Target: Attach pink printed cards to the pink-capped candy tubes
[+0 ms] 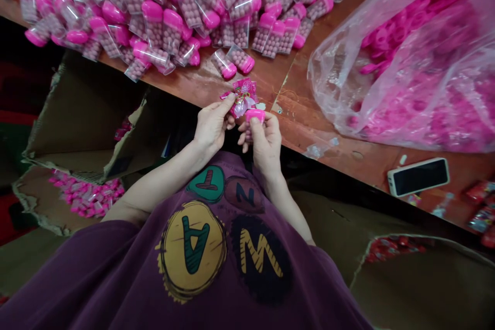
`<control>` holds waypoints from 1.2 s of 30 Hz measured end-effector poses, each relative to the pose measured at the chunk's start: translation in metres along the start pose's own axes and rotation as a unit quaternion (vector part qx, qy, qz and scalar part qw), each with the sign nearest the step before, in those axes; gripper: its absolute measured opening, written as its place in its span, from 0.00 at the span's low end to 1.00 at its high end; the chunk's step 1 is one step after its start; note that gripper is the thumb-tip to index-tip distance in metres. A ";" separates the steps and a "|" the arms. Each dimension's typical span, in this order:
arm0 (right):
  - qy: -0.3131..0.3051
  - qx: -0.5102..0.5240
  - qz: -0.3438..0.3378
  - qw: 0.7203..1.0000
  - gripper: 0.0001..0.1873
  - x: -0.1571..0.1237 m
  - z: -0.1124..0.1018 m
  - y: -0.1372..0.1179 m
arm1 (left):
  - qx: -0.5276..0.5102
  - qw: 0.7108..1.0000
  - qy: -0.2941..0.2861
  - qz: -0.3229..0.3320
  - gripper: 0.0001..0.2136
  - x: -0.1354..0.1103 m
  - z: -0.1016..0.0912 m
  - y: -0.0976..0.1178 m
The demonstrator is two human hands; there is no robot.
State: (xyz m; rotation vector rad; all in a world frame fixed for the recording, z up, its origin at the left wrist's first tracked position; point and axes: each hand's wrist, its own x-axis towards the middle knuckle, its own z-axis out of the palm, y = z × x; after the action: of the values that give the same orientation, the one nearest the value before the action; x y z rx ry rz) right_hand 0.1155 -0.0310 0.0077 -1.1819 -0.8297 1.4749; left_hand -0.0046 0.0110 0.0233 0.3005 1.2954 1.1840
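My left hand (213, 122) pinches a small pink printed packet (244, 87) with a clear, shiny piece at its lower end. Close beside it, my right hand (265, 139) grips a small candy container (255, 114) with a bright pink cap and pinkish balls inside. Both hands are at the table's near edge, almost touching. Two more candy containers (240, 58) lie just beyond the packet. Behind them spreads a large heap of the same pink-capped containers (185, 2). My fingers partly hide what each hand holds.
A clear plastic bag (336, 87) of pink plastic parts lies on the wooden table (297, 93) to the right. A phone (419, 176) rests near the front edge. Below stand cardboard boxes, one with pink pieces (87, 193), another with red packets (394, 248).
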 end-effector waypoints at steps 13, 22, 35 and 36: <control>-0.005 -0.049 -0.018 0.999 0.28 -0.002 0.005 0.016 | 0.025 1.000 -0.010 0.007 0.26 -0.009 0.004 -0.005; 0.033 -0.159 -0.089 0.983 0.26 -0.003 -0.005 0.019 | 0.030 0.999 -0.026 -0.008 0.22 -0.011 -0.001 -0.003; 0.020 -0.042 -0.012 0.999 0.24 -0.005 -0.002 0.009 | 0.020 1.000 -0.017 -0.012 0.22 -0.008 -0.003 -0.003; 0.019 -0.037 -0.005 0.999 0.24 -0.006 -0.002 0.008 | 0.024 1.000 -0.014 -0.013 0.22 -0.008 -0.003 -0.003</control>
State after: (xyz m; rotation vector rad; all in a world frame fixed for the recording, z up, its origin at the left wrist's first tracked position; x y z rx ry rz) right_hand 0.1151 -0.0393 0.0008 -1.2556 -0.8696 1.4199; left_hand -0.0043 0.0019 0.0245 0.3338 1.2997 1.1252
